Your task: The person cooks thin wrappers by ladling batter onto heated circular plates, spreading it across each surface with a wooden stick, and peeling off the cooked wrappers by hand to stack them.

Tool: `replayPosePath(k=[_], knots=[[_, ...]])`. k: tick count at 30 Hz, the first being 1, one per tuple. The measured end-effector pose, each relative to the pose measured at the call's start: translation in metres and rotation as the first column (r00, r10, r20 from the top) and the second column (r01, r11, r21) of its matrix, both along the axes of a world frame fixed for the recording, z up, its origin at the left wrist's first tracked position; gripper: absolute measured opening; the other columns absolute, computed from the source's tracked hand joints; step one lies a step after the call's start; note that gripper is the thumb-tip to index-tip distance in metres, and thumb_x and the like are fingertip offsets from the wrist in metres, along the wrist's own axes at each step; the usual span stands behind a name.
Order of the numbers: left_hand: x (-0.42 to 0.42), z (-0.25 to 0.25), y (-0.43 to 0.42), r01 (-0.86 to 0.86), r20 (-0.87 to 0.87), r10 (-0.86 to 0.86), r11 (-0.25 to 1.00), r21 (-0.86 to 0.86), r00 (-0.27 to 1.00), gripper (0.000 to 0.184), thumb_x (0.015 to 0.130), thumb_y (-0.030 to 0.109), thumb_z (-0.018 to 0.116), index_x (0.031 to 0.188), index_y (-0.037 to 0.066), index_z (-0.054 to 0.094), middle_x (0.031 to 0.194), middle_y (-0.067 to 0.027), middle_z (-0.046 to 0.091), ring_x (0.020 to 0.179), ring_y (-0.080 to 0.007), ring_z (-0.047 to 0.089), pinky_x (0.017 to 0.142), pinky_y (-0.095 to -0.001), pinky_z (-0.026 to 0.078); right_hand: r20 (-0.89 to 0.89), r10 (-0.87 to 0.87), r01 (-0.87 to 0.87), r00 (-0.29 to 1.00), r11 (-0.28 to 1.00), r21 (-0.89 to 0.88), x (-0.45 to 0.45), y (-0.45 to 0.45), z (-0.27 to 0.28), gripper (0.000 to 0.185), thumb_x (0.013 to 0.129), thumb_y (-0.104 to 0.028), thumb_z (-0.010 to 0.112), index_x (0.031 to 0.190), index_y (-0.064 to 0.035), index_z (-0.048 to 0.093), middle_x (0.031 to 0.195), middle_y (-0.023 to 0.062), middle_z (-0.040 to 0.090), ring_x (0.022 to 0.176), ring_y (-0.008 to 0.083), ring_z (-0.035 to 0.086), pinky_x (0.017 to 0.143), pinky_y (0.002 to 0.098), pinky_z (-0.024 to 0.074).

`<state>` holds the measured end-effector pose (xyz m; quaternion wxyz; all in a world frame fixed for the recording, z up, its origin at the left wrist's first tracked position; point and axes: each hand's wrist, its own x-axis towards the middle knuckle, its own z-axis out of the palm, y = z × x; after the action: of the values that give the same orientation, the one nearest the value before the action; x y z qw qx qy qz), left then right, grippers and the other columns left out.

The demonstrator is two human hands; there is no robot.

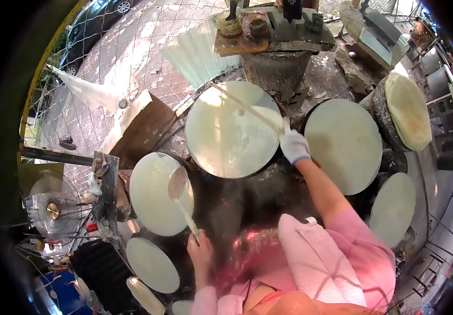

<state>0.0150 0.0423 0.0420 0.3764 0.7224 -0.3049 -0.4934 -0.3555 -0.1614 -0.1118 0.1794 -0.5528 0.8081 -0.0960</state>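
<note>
My left hand (200, 251) is wrapped around the pale handle of a ladle (177, 182). The ladle's round bowl lies over the right part of a pale, wet-looking disc (153, 202). In a white glove, my right hand (295, 145) grips a long thin stick (244, 106). That stick slants up and left across a larger glossy disc (226, 149) in the middle; I cannot tell whether it touches the surface. Just right of the glove is another pale disc (343, 157) with a brownish patch.
More pale discs stand at the lower left (153, 265) and lower right (392, 210). A cream round top (409, 112) tilts at the far right. Behind are a cluttered stand (276, 68), a cardboard box (141, 131) and wire fencing. A fan (52, 211) is at left.
</note>
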Motion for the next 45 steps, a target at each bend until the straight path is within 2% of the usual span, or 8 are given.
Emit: replayPosePath(k=[7, 12, 15, 19, 21, 25, 36, 45], knots=[[0.01, -0.003, 0.014, -0.035, 0.043, 0.034, 0.999, 0.024, 0.998, 0.013, 0.101, 0.018, 0.051, 0.1, 0.005, 0.052, 0.056, 0.0016, 0.044, 0.038, -0.0067, 0.036, 0.035, -0.0218, 0.029, 0.107, 0.069, -0.049, 0.992, 0.982, -0.182, 0.023, -0.105, 0.029, 0.048, 0.092, -0.038, 0.054, 0.136, -0.019, 0.051, 0.095, 0.0201, 0.069, 0.089, 0.0361, 0.068, 0.078, 0.0465, 0.0525], [0.003, -0.007, -0.001, 0.049, 0.075, -0.046, 0.998, -0.042, 0.996, 0.013, 0.1, 0.018, 0.052, 0.097, 0.006, 0.052, 0.056, 0.002, 0.043, 0.038, -0.0066, 0.036, 0.035, -0.0222, 0.027, 0.582, 0.271, 0.071, 0.767, 0.866, -0.496, 0.04, 0.05, 0.031, 0.051, 0.092, -0.023, 0.061, 0.141, -0.0207, 0.05, 0.09, 0.0133, 0.071, 0.078, 0.0258, 0.067, 0.07, 0.034, 0.0522], [-0.002, -0.013, -0.006, 0.217, 0.234, -0.191, 0.972, -0.092, 0.953, 0.014, 0.1, 0.02, 0.052, 0.097, 0.006, 0.051, 0.056, 0.0019, 0.043, 0.038, -0.0067, 0.036, 0.034, -0.0224, 0.027, 0.941, -0.207, 0.453, 0.269, 0.889, 0.066, 0.018, 0.121, 0.015, 0.046, 0.097, -0.026, 0.059, 0.141, -0.0154, 0.051, 0.077, -0.0003, 0.063, 0.061, 0.0062, 0.055, 0.055, 0.0225, 0.0446], [-0.029, -0.006, -0.02, 0.111, -0.004, -0.111, 0.994, -0.019, 0.994, 0.016, 0.1, 0.02, 0.053, 0.094, 0.006, 0.052, 0.059, 0.0027, 0.042, 0.041, -0.0054, 0.035, 0.037, -0.0216, 0.027, 0.931, -0.362, 0.212, -0.033, 0.908, 0.361, 0.016, 0.142, 0.028, 0.043, 0.097, -0.03, 0.061, 0.137, -0.016, 0.056, 0.071, -0.0083, 0.051, 0.051, 0.0037, 0.044, 0.049, 0.0209, 0.0399], [-0.049, 0.02, -0.028, 0.066, -0.105, -0.062, 0.997, 0.026, 0.993, 0.013, 0.099, 0.017, 0.055, 0.09, 0.008, 0.054, 0.064, 0.0047, 0.044, 0.05, -0.0018, 0.038, 0.042, -0.0194, 0.029, 0.924, -0.247, 0.267, 0.292, 0.949, 0.169, -0.002, 0.13, 0.031, 0.044, 0.097, -0.032, 0.061, 0.137, -0.0144, 0.056, 0.072, -0.0083, 0.052, 0.054, 0.003, 0.044, 0.05, 0.0206, 0.0389], [-0.042, -0.009, -0.027, 0.087, -0.102, -0.091, 0.995, -0.042, 0.991, 0.013, 0.098, 0.017, 0.056, 0.089, 0.008, 0.054, 0.063, 0.0036, 0.047, 0.047, -0.0027, 0.04, 0.04, -0.0187, 0.029, 0.889, -0.397, 0.139, 0.228, 0.917, 0.373, -0.033, 0.111, 0.056, 0.042, 0.095, -0.032, 0.062, 0.134, -0.0179, 0.059, 0.069, -0.0078, 0.052, 0.055, 0.0028, 0.045, 0.05, 0.0207, 0.0379], [-0.075, -0.053, -0.265, 0.46, -0.195, -0.464, 0.885, -0.068, 0.864, 0.02, 0.095, 0.018, 0.056, 0.083, 0.002, 0.054, 0.059, -0.0012, 0.046, 0.044, -0.0113, 0.043, 0.04, -0.0265, 0.033, 0.868, -0.217, 0.122, 0.447, 0.976, 0.182, -0.019, 0.126, 0.04, 0.044, 0.095, -0.03, 0.062, 0.133, -0.0076, 0.059, 0.079, -0.0063, 0.057, 0.059, 0.0043, 0.046, 0.057, 0.0212, 0.0423], [-0.091, -0.095, -0.292, 0.596, -0.394, -0.541, 0.803, 0.023, 0.743, 0.02, 0.096, 0.015, 0.054, 0.086, -0.002, 0.053, 0.066, -0.0043, 0.048, 0.046, -0.0109, 0.04, 0.04, -0.0258, 0.031, 0.9, -0.423, 0.442, 0.109, 0.831, 0.337, 0.115, 0.181, 0.017, 0.041, 0.097, -0.032, 0.061, 0.134, -0.0144, 0.059, 0.07, -0.004, 0.055, 0.051, 0.0057, 0.044, 0.046, 0.0222, 0.0385]])
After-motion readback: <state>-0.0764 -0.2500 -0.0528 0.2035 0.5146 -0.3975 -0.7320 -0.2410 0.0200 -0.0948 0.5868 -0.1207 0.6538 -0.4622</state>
